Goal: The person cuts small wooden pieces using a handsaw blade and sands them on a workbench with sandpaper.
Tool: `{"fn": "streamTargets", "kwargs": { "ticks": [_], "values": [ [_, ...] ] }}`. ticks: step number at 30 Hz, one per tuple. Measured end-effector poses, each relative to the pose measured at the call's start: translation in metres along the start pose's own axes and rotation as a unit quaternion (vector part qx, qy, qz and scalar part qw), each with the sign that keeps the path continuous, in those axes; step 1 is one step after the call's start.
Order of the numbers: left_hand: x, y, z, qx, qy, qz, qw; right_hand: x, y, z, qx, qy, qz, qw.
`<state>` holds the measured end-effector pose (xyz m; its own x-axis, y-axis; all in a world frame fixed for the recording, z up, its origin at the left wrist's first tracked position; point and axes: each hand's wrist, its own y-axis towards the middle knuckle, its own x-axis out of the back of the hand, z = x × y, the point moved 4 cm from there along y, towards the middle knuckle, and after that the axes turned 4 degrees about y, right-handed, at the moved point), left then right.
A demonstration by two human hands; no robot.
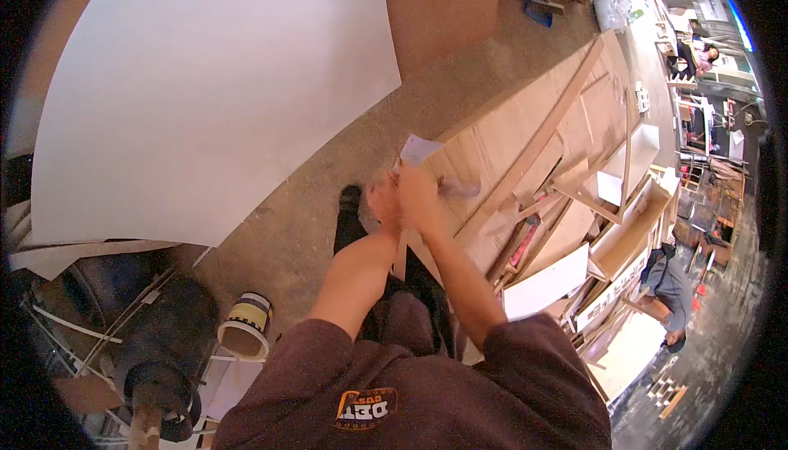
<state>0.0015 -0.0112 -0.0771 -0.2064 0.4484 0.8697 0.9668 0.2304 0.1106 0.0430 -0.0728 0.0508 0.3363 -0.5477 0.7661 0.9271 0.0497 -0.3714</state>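
My two bare hands meet in front of my body, blurred by motion. My left hand (383,201) is closed, its fingers pressed together beside the other hand; what lies between them is too small to tell. Touching it, my right hand (417,187) is closed at the lower edge of a small pale sheet (420,150), which sticks out above the fingertips. A blurred, see-through patch (460,187) shows just right of the hands. Under them are the concrete floor, my dark shoe (351,197) and the near edge of a plywood sheet (484,150).
A large white panel (213,97) fills the upper left. Wood offcuts and an open wooden box (632,228) lie at the right, where a person in a grey shirt (671,290) bends. A roll (246,325) and a black bin (164,319) stand lower left.
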Motion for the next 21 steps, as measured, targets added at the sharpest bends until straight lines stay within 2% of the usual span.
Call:
{"fn": "streamTargets", "kwargs": {
  "ticks": [1, 2, 3, 5, 7, 8, 10, 11, 12, 13, 14, 15, 16, 17, 18, 19, 21],
  "values": [
    [-0.003, 0.002, 0.003, -0.014, 0.033, 0.017, 0.999, -0.005, 0.000, 0.001, -0.026, -0.028, 0.056, 0.998],
    [-0.005, 0.004, 0.006, -0.029, 0.066, 0.034, 0.997, -0.002, -0.008, 0.009, 0.017, -0.046, -0.004, 0.999],
    [-0.039, -0.011, 0.017, -0.046, 0.079, 0.001, 0.996, 0.010, -0.018, 0.020, 0.040, -0.058, -0.032, 0.997],
    [-0.031, -0.009, 0.006, -0.059, 0.090, -0.031, 0.994, 0.042, -0.040, 0.047, 0.081, -0.050, -0.090, 0.991],
    [0.042, 0.020, -0.021, 0.044, 0.014, 0.042, 0.998, 0.043, -0.043, 0.042, 0.095, -0.031, -0.121, 0.988],
    [0.041, 0.018, -0.019, 0.041, 0.014, 0.044, 0.998, 0.021, -0.028, 0.020, 0.078, -0.054, -0.081, 0.992],
    [0.023, 0.014, -0.011, 0.021, 0.043, 0.107, 0.993, 0.012, -0.013, 0.013, 0.064, -0.076, -0.041, 0.994],
    [0.019, 0.009, -0.002, 0.017, 0.050, 0.108, 0.993, 0.016, -0.013, 0.024, 0.016, -0.085, 0.003, 0.996],
    [0.015, 0.009, -0.003, -0.005, 0.055, 0.028, 0.998, 0.024, -0.008, 0.032, -0.029, -0.100, 0.046, 0.994],
    [0.015, 0.008, -0.009, -0.010, 0.055, -0.012, 0.998, 0.033, -0.015, 0.037, -0.026, -0.104, 0.045, 0.993],
    [0.015, 0.007, -0.015, -0.016, 0.055, -0.051, 0.997, 0.046, -0.033, 0.046, 0.032, -0.052, -0.037, 0.997],
    [0.013, 0.006, -0.016, 0.018, 0.069, 0.005, 0.997, 0.056, -0.046, 0.050, 0.090, 0.003, -0.119, 0.989],
    [0.018, 0.007, -0.017, 0.046, 0.083, 0.061, 0.994, 0.046, -0.041, 0.039, 0.085, 0.002, -0.120, 0.989],
    [0.028, 0.012, -0.017, 0.040, 0.082, 0.062, 0.994, 0.023, -0.025, 0.019, 0.036, -0.035, -0.034, 0.998],
    [0.030, 0.016, -0.017, -0.019, 0.051, 0.034, 0.998, 0.016, -0.010, 0.016, -0.008, -0.073, 0.051, 0.996],
    [0.038, 0.016, -0.020, -0.075, 0.021, 0.011, 0.997, 0.018, -0.008, 0.017, -0.009, -0.072, 0.051, 0.996],
    [0.021, 0.010, -0.005, -0.065, 0.047, 0.004, 0.997, 0.018, -0.002, 0.020, -0.071, -0.031, 0.049, 0.996]
  ]
}}
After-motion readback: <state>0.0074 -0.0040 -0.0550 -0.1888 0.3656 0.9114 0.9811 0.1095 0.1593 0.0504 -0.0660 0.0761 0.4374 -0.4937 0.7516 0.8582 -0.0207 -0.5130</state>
